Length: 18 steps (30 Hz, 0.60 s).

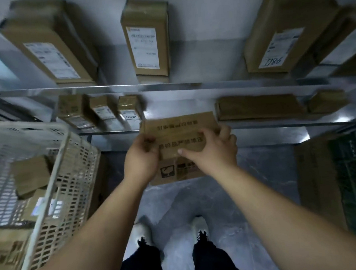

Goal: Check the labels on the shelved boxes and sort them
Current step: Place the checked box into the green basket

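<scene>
I hold a brown cardboard box (pixel 179 132) with dark printed characters in front of the lower shelf, above the floor. My left hand (pixel 141 159) grips its left edge, and my right hand (pixel 214 149) grips its right side with the thumb pressed on the front face. Three tall labelled boxes stand on the upper shelf: one on the left (pixel 48 45), one in the middle (pixel 146 39), one on the right (pixel 286 28) marked with handwritten digits. Three small labelled boxes (pixel 100 111) sit on the lower shelf to the left of my hands.
A white slatted plastic crate (pixel 68 164) holding a few boxes stands at the left. Flat brown boxes (pixel 257 105) lie on the lower shelf at the right. A dark green crate (pixel 351 181) and a cardboard sheet stand at the right. My shoes are on the grey floor (pixel 265 170).
</scene>
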Available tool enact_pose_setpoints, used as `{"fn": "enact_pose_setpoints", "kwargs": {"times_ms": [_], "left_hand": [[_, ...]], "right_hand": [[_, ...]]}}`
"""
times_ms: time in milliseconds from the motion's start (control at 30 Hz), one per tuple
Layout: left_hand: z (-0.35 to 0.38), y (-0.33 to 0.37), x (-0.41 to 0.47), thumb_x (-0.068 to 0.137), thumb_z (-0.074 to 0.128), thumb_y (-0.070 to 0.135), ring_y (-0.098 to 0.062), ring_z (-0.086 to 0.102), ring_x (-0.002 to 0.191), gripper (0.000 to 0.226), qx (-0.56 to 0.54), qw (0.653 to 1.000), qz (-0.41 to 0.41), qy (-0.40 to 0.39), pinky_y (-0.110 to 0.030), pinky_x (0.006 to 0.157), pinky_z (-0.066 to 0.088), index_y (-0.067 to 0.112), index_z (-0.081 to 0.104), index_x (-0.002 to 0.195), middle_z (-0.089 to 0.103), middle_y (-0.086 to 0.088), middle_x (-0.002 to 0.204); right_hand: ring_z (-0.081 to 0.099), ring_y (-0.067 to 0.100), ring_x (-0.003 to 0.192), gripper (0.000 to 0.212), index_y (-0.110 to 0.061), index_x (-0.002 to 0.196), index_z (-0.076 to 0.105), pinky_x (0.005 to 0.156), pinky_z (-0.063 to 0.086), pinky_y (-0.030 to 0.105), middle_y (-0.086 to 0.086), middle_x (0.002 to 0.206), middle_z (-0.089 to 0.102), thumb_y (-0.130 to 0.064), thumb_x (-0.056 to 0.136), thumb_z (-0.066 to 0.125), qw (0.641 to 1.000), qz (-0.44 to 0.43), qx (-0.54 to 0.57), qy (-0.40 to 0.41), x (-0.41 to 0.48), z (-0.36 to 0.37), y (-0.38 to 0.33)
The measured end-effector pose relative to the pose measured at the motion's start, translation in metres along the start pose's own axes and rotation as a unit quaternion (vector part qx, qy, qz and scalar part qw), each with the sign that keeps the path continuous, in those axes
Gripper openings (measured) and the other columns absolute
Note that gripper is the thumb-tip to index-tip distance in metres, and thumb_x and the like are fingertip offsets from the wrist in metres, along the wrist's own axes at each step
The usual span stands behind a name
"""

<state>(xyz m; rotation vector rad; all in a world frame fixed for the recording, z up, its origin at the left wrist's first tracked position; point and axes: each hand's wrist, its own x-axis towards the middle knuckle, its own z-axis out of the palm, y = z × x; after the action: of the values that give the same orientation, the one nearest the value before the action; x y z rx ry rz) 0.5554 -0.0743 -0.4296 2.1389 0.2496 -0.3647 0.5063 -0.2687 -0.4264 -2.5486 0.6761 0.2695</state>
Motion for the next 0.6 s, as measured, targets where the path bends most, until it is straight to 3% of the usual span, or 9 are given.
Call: {"fn": "enact_pose_setpoints", "kwargs": {"times_ms": [100, 233, 333, 400, 500, 600], "left_hand": [[-0.011, 0.012, -0.017, 0.106, 0.064, 0.022, 0.001, 0.06, 0.082, 0.019, -0.002, 1.0, 0.006, 0.012, -0.01, 0.053, 0.042, 0.03, 0.06, 0.123, 0.062, 0.018, 0.099], [-0.028, 0.018, -0.022, 0.105, 0.066, 0.023, -0.01, 0.064, 0.095, 0.035, -0.032, 0.999, 0.02, 0.023, -0.014, 0.063, 0.043, 0.029, 0.053, 0.137, 0.063, 0.009, 0.119], [-0.043, 0.018, -0.024, 0.104, 0.068, 0.024, 0.003, 0.058, 0.085, 0.049, -0.068, 0.997, 0.029, 0.029, -0.008, 0.054, 0.047, 0.024, 0.045, 0.147, 0.06, 0.007, 0.123], [-0.055, 0.015, -0.025, 0.101, 0.074, 0.029, 0.005, 0.06, 0.09, 0.058, -0.115, 0.992, 0.04, 0.03, -0.006, 0.061, 0.049, 0.025, 0.043, 0.149, 0.062, 0.007, 0.126], [-0.071, 0.013, -0.03, 0.089, 0.088, 0.035, -0.011, 0.071, 0.107, 0.074, -0.19, 0.981, 0.036, -0.005, -0.033, 0.09, 0.064, 0.032, 0.042, 0.147, 0.066, 0.005, 0.129], [-0.087, 0.005, -0.03, 0.075, 0.099, 0.026, -0.021, 0.069, 0.119, 0.098, -0.182, 0.98, 0.044, -0.067, -0.046, 0.098, 0.063, 0.04, 0.039, 0.152, 0.063, 0.001, 0.136]], "right_hand": [[0.035, 0.035, 0.14, 0.098, -0.041, 0.147, 0.052, 0.121, 0.038, 0.05, 0.004, 0.151, 0.027, -0.093, 0.067, 0.073, 1.0, 0.004, 0.025, 0.014, -0.01, -0.018, -0.006], [0.036, 0.036, 0.142, 0.097, -0.042, 0.148, 0.051, 0.12, 0.038, 0.05, 0.009, 0.153, 0.035, -0.088, 0.067, 0.078, 0.998, 0.01, 0.05, 0.041, -0.017, -0.036, -0.019], [0.037, 0.038, 0.142, 0.101, -0.042, 0.153, 0.046, 0.118, 0.04, 0.05, 0.01, 0.153, 0.044, -0.086, 0.068, 0.08, 0.997, 0.005, 0.062, 0.051, -0.023, -0.045, -0.03], [0.036, 0.036, 0.145, 0.106, -0.042, 0.157, 0.041, 0.119, 0.04, 0.049, 0.009, 0.156, 0.046, -0.083, 0.069, 0.082, 0.994, -0.005, 0.085, 0.062, -0.03, -0.051, -0.037], [0.035, 0.033, 0.148, 0.111, -0.044, 0.161, 0.038, 0.118, 0.039, 0.047, 0.002, 0.161, 0.047, -0.078, 0.068, 0.087, 0.988, -0.014, 0.133, 0.072, -0.038, -0.062, -0.041], [0.032, 0.03, 0.15, 0.114, -0.044, 0.162, 0.04, 0.118, 0.04, 0.045, -0.003, 0.162, 0.048, -0.07, 0.065, 0.094, 0.98, -0.01, 0.187, 0.067, -0.042, -0.071, -0.041]]}}
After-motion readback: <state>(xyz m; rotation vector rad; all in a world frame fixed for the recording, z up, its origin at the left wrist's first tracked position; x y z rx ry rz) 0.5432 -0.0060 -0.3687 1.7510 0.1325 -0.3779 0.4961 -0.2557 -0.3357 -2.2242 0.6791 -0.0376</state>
